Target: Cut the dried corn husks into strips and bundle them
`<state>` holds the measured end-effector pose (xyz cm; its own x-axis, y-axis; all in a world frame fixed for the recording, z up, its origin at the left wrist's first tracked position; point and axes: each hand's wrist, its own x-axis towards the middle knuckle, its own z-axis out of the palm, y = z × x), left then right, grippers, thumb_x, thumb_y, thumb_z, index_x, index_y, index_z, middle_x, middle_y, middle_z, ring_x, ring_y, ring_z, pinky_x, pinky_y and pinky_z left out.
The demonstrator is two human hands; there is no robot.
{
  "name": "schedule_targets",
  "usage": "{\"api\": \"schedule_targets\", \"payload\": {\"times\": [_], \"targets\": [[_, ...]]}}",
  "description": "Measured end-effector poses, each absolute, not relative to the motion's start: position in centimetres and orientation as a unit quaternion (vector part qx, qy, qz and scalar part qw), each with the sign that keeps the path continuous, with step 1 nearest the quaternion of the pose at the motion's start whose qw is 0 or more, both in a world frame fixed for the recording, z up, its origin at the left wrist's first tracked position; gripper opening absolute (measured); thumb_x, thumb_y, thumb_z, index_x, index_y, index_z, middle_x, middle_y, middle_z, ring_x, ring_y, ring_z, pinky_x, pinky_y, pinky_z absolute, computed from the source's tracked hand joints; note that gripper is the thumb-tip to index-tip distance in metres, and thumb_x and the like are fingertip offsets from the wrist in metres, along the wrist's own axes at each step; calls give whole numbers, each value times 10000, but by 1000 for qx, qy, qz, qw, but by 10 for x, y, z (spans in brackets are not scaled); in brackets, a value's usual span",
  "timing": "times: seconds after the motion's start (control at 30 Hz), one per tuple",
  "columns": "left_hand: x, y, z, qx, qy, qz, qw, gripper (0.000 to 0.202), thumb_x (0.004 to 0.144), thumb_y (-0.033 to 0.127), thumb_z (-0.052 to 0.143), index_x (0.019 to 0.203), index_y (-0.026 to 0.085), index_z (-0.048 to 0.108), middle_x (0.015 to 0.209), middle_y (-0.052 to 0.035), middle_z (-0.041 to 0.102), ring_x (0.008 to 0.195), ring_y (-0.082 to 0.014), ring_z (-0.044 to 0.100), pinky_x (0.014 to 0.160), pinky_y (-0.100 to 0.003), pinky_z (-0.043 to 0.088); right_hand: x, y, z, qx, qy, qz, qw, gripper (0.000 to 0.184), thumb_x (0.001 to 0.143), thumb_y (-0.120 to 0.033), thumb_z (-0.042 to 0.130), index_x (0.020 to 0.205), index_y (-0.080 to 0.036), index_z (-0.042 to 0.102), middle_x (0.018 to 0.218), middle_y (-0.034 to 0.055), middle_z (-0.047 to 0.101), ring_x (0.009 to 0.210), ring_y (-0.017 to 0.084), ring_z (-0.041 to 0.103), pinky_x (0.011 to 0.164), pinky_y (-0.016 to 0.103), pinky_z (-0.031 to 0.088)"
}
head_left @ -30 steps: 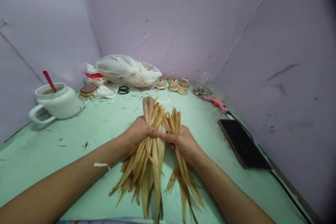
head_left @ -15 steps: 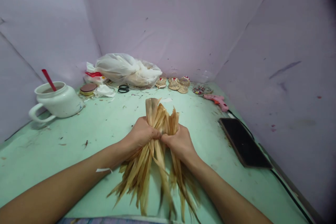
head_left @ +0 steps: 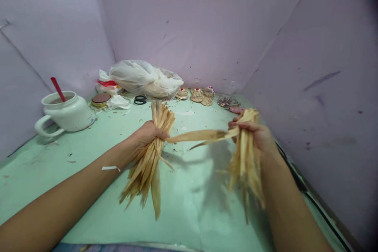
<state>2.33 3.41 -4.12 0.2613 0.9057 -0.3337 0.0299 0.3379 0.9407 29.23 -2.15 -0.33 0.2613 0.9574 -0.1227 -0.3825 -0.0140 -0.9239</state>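
Observation:
My left hand (head_left: pixel 147 132) is closed around a bundle of dried husk strips (head_left: pixel 144 183), their ends fanning out below the fist and a shorter tuft sticking up above it. Over on the right, my right hand (head_left: pixel 258 136) grips a second bundle of husk strips (head_left: pixel 245 161), slightly blurred, which hangs down over the table. One long pale husk strip (head_left: pixel 197 136) stretches across the gap between the two hands. Another strip with a dark tip points left from the right hand.
A white mug (head_left: pixel 71 116) with a red stick stands at left. Along the back lie a white plastic bag (head_left: pixel 141 76), black-handled scissors (head_left: pixel 139 100), woven ornaments (head_left: pixel 202 95), beads (head_left: pixel 226 101) and a partly hidden pink glue gun (head_left: pixel 236 110). A black cable (head_left: pixel 325 214) runs along the right edge.
My hands have moved apart, splitting the husk strips into two bundles. My right hand went far right and up, covering most of the phone and part of the glue gun; my left shifted left.

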Motion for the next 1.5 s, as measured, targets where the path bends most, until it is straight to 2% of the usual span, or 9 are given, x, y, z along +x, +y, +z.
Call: {"api": "schedule_targets", "payload": {"times": [0.13, 0.23, 0.33, 0.47, 0.57, 0.73, 1.0, 1.33, 1.5], "targets": [[17, 37, -38, 445, 479, 319, 686, 296, 473, 93, 693, 733, 137, 560, 528, -5, 574, 459, -184, 561, 454, -339, 496, 324, -34, 13, -388, -280, 596, 645, 103, 599, -111, 480, 668, -184, 499, 589, -69, 407, 387, 2, 320, 309, 87, 198], [17, 35, -35, 431, 450, 309, 719, 296, 492, 90, 693, 762, 127, 579, 556, -21, 603, 488, -192, 584, 490, -352, 515, 319, -35, 12, -361, -234, 616, 660, 117, 558, -97, 483, 634, -184, 501, 592, -58, 456, 446, 15, 424, 371, 90, 331], [23, 29, -36, 417, 414, 301, 751, 316, 504, 102, 712, 801, 117, 605, 603, -39, 634, 524, -188, 603, 531, -334, 519, 284, -30, -6, -433, -217, 630, 607, 163, 474, -62, 565, 596, -166, 535, 677, 14, 582, 594, 99, 566, 502, 193, 490], [38, 14, -38, 416, 349, 308, 781, 411, 518, 96, 723, 916, 110, 622, 725, -80, 680, 635, -219, 640, 608, -349, 524, 221, -31, -37, -503, -292, 651, 488, 204, 478, -96, 706, 625, -140, 573, 600, 8, 587, 525, 95, 544, 355, 142, 341], [47, 2, -38, 429, 298, 319, 791, 397, 552, 98, 708, 941, 99, 628, 813, -114, 692, 702, -248, 651, 648, -375, 527, 197, -38, -50, -498, -356, 649, 452, 245, 508, -177, 741, 712, -124, 615, 608, -2, 583, 511, 81, 508, 365, 149, 327], [49, 0, -40, 426, 336, 330, 773, 380, 528, 62, 670, 907, 79, 643, 794, -117, 696, 665, -255, 653, 659, -415, 528, 200, -40, -49, -508, -354, 624, 477, 200, 514, -155, 705, 682, -130, 599, 594, -15, 576, 511, 96, 521, 435, 191, 410], [51, 2, -44, 440, 380, 334, 742, 423, 461, 70, 681, 883, 75, 657, 695, -93, 687, 617, -256, 642, 594, -387, 525, 198, -40, -49, -503, -379, 608, 484, 290, 509, -186, 696, 778, -146, 595, 642, -4, 604, 537, 122, 530, 424, 210, 410], [57, -5, -43, 482, 436, 335, 683, 348, 459, 37, 588, 799, 84, 642, 665, -71, 667, 604, -252, 631, 557, -366, 514, 187, -40, -53, -564, -429, 510, 488, 199, 507, -112, 568, 689, -168, 508, 511, -67, 483, 415, 80, 410, 364, 204, 362], [57, -4, -41, 475, 414, 336, 701, 343, 463, 69, 622, 805, 100, 616, 685, -51, 645, 650, -234, 623, 602, -357, 506, 189, -41, -50, -570, -408, 505, 503, 229, 493, -112, 564, 718, -155, 567, 559, -49, 554, 493, 108, 490, 455, 218, 404]]}}
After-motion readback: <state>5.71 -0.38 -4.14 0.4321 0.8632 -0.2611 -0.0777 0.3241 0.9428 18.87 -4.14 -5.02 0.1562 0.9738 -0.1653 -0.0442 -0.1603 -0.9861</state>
